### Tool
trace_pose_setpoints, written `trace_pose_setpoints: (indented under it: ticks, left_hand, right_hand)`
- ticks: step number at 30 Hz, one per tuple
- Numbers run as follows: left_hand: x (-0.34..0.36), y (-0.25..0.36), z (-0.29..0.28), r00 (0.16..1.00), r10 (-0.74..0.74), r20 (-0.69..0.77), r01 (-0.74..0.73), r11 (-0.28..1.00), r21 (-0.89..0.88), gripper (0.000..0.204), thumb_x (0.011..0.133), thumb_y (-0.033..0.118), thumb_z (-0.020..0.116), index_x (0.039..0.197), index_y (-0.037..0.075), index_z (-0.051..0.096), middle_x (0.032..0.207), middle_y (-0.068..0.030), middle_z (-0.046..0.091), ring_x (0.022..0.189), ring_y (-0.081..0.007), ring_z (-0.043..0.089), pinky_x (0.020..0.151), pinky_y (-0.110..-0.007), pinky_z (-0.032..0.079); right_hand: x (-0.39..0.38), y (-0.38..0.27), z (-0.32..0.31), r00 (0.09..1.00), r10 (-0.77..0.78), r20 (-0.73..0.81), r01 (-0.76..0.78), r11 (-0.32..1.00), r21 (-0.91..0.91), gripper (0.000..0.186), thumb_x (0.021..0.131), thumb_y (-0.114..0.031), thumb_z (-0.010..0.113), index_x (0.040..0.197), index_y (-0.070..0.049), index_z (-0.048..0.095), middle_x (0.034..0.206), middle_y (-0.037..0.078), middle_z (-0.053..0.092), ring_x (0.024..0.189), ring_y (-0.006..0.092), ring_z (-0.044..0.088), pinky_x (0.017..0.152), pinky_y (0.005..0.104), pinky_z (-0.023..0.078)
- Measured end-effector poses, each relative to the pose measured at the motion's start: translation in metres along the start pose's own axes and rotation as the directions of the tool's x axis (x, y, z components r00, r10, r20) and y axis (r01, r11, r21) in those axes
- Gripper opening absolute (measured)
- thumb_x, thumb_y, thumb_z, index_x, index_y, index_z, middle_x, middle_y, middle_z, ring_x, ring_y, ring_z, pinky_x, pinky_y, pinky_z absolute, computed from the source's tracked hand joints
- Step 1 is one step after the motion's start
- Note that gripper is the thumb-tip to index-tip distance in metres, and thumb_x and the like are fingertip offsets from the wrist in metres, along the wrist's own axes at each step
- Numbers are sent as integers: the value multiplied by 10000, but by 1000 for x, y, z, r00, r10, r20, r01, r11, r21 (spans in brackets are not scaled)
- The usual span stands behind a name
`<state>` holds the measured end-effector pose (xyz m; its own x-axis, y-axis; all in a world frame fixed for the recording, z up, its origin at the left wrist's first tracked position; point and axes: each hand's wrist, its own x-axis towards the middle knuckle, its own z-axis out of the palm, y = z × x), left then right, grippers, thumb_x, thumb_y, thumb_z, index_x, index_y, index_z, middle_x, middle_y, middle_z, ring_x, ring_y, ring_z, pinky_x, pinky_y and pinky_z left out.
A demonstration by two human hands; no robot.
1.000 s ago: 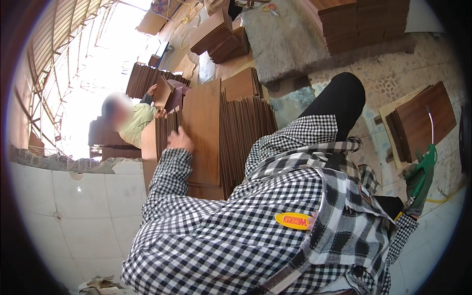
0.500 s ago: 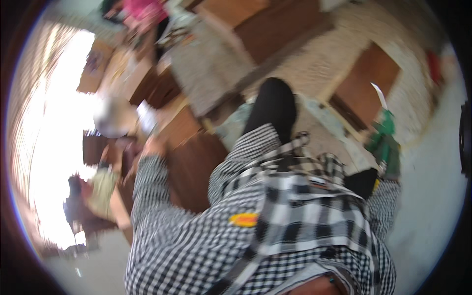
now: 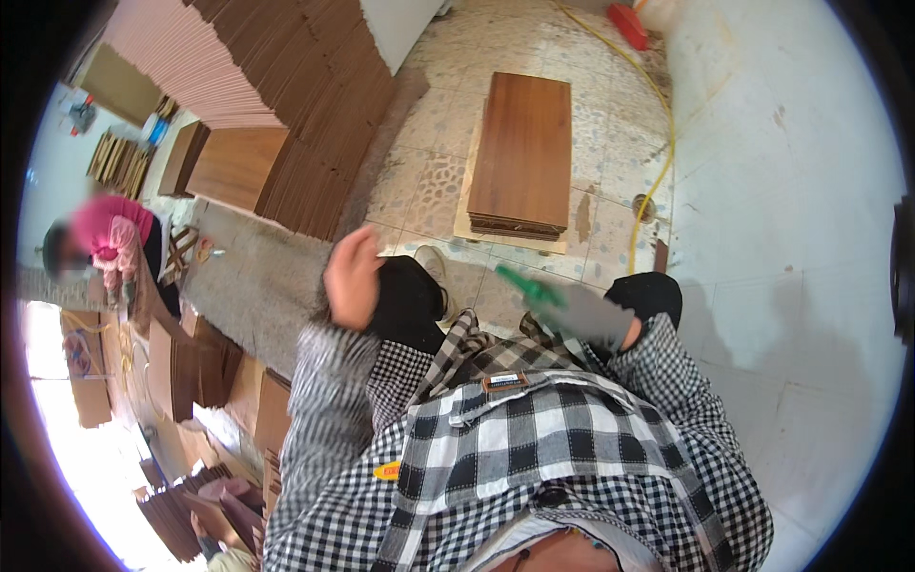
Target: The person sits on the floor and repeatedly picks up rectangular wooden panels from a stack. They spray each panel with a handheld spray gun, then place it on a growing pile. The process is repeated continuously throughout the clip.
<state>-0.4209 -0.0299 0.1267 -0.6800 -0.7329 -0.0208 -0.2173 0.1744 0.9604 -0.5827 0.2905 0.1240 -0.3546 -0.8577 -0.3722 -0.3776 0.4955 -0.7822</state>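
My left hand [image 3: 353, 281] is bare and raised above my left knee, blurred, its fingers loosely apart and holding nothing. My right hand [image 3: 596, 319], in a grey and green glove, is bent inward before my lap. A narrow green shape [image 3: 524, 284] juts from its front; blur hides whether it is a glove finger or a held tool. Beyond both hands, and touched by neither, a low stack of brown wooden boards [image 3: 522, 143] sits on a pale base on the tiled floor.
Tall stacks of brown boards [image 3: 324, 124] stand at the upper left. A yellow hose [image 3: 671, 143] runs along the right wall, near a red object [image 3: 627, 26]. A person in pink [image 3: 114, 229] is at the left; another person's hand [image 3: 198, 524] is by boards at the lower left.
My view has swung to the right, bringing the board stack in front of me. My left hand has come away from the boards at left; my right glove has moved inward, its white strip no longer visible.
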Motion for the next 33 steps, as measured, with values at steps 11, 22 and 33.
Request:
trace_pose_setpoints:
  ticks: [11, 22, 33]
  left_hand:
    - [112, -93, 187, 916, -274, 293, 104, 867, 487, 570, 861, 421, 760, 1122, -59, 596, 1074, -210, 662, 985, -284, 632, 857, -390, 510]
    - [125, -117, 176, 742, -408, 532, 176, 884, 433, 439, 889, 382, 758, 817, -38, 652, 667, -85, 614, 528, -142, 550, 501, -323, 476]
    - [83, -67, 126, 535, -582, 612, 446, 810, 380, 636, 1026, 317, 551, 1536, 56, 274, 1451, -217, 472, 1237, -369, 554, 947, -530, 530]
  right_hand:
    - [-55, 18, -22, 870, 453, -196, -448, 891, 71, 653, 1015, -572, 418, 1353, -23, 524, 891, 227, 675, 816, 337, 672, 765, 442, 530]
    - [-39, 33, -52, 782, 492, -382, -414, 869, 271, 523, 1020, -510, 476, 1193, -28, 582, 879, 169, 666, 799, 251, 652, 750, 397, 523]
    - [57, 6, -76, 950, 135, -281, -135, 991, 19, 634, 1026, -582, 350, 1457, -133, 473, 945, 221, 673, 761, 299, 688, 767, 431, 555]
